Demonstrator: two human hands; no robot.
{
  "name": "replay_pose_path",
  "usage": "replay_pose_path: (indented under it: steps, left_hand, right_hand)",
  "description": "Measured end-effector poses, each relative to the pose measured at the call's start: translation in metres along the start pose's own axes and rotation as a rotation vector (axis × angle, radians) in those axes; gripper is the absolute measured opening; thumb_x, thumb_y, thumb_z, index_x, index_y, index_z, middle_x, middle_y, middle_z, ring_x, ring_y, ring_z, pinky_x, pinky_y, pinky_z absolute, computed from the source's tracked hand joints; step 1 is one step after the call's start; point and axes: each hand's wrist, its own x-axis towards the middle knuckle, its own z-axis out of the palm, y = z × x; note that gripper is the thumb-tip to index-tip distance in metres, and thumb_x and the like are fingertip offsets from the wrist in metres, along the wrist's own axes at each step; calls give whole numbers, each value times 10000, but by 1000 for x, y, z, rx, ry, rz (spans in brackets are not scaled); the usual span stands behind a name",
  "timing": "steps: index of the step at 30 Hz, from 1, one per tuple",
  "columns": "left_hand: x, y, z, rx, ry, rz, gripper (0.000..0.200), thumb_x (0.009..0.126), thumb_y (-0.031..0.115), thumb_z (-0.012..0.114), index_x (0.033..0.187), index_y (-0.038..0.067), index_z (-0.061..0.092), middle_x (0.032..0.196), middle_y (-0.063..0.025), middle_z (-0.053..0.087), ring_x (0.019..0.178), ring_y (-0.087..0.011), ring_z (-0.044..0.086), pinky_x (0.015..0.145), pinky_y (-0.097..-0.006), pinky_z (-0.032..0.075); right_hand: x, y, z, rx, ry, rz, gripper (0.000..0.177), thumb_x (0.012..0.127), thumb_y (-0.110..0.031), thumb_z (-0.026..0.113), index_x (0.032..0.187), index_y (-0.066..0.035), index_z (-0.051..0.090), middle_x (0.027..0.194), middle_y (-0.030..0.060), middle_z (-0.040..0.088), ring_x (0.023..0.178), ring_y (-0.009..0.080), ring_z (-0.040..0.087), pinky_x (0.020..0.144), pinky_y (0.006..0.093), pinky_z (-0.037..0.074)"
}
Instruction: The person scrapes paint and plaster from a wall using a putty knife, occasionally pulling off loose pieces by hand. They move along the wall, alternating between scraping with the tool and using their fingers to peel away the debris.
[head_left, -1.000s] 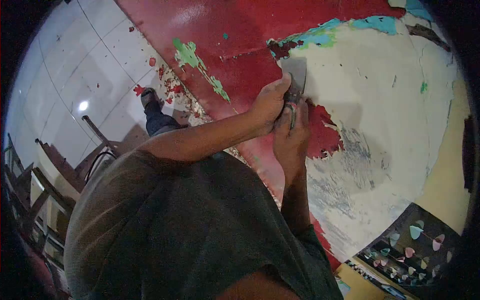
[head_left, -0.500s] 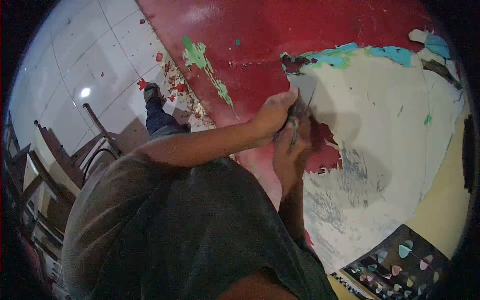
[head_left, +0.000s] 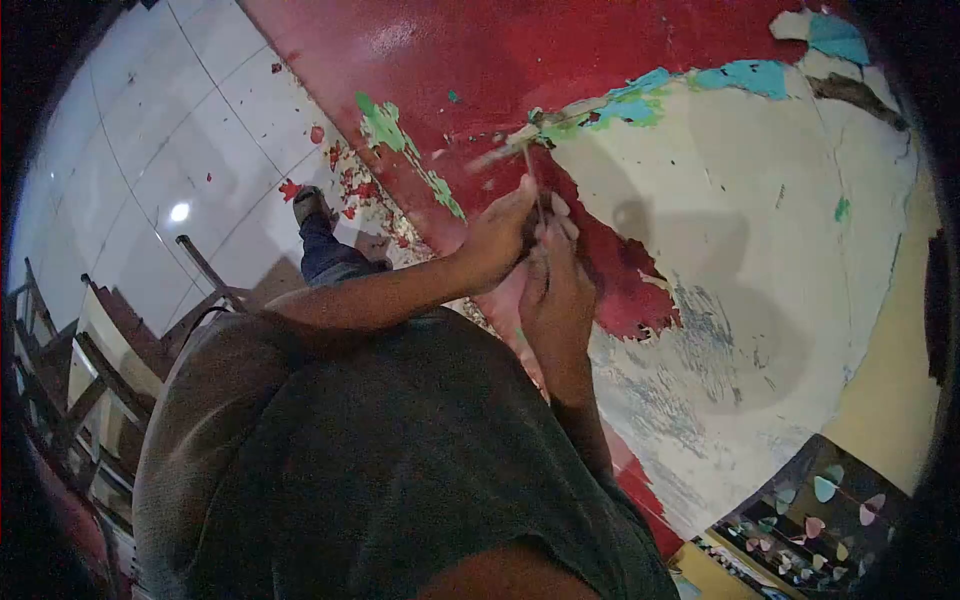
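Both my hands are closed together on a paint scraper, its thin blade seen nearly edge-on against a red painted wall. My left hand wraps the handle from the left. Below and to its right, my right hand grips the same tool, most of the handle hidden by fingers. At the blade's tip is the ragged upper left edge of a bare cream patch. A blurred pale strip lies beside the tip. Green and turquoise paint layers show along that edge.
Paint flakes litter the white tiled floor along the wall's foot. My shoe stands beside them. Wooden-framed chairs are at the left. A dark panel with leaf shapes is at the lower right.
My hands and the scraper have moved left along the patch's upper edge. The blade has turned from broad-side to nearly edge-on, and more ragged red edge shows right of my hands.
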Motion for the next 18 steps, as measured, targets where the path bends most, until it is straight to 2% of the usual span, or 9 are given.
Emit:
replay_pose_path:
  steps: [1,3,4,6,9,10,12,15,18]
  left_hand:
    - [-4,1,-4,-19,-25,-24,468,974,444,304,1045,46,539,910,-65,611,812,-141,559,786,-310,460]
    - [-8,12,-14,-126,52,-137,457,978,423,301,1068,33,521,929,-74,605,828,-159,567,784,-325,464]
    - [-9,19,-17,-177,94,-185,452,981,413,300,1079,26,512,939,-78,603,836,-167,570,783,-332,466]
    - [-14,23,4,-181,66,-141,432,983,392,307,1068,19,507,948,-81,593,843,-173,572,781,-333,469]
    - [-2,18,25,-188,-105,-21,412,986,354,312,1124,8,487,980,-91,583,906,-193,565,841,-334,448]
    - [5,18,27,-191,-178,36,410,987,340,314,1154,5,479,994,-96,581,935,-202,561,872,-335,437]
    - [15,16,21,-110,-75,9,391,988,324,321,1155,11,487,991,-80,579,923,-184,557,853,-331,440]
    - [18,9,14,0,1,-19,364,988,310,334,1131,22,503,988,-71,577,890,-164,554,820,-322,451]
    - [22,6,22,-66,-1,11,346,986,318,347,1086,34,518,964,-60,574,833,-140,546,763,-298,459]
  right_hand:
    - [-4,-2,-3,7,-44,52,350,899,-120,466,1217,27,455,1056,252,583,959,419,579,790,418,480]
    - [-12,-7,-8,26,-135,150,336,906,-111,451,1209,35,452,1049,259,581,959,410,588,789,416,478]
    - [-16,-5,-8,63,-109,160,342,910,-111,444,1216,42,441,1073,262,569,966,400,589,794,408,475]
    - [-30,4,-9,131,-73,192,355,918,-112,430,1231,56,418,1122,269,546,980,381,593,804,392,471]
    - [-14,-7,-12,260,83,189,407,924,-138,417,1248,105,375,1118,323,515,1017,419,550,875,449,432]
    - [-7,-8,-15,316,36,237,423,924,-137,418,1266,103,353,1140,308,514,1026,396,552,875,426,433]
    - [6,-10,-19,434,-69,327,459,924,-134,419,1304,98,310,1185,278,511,1043,350,557,877,378,434]
    - [1,10,10,130,119,82,461,925,-139,419,1301,105,312,1187,287,505,1052,353,553,885,387,432]
    - [-3,3,1,219,105,143,444,923,-142,425,1275,116,344,1186,300,501,1062,378,548,882,401,437]
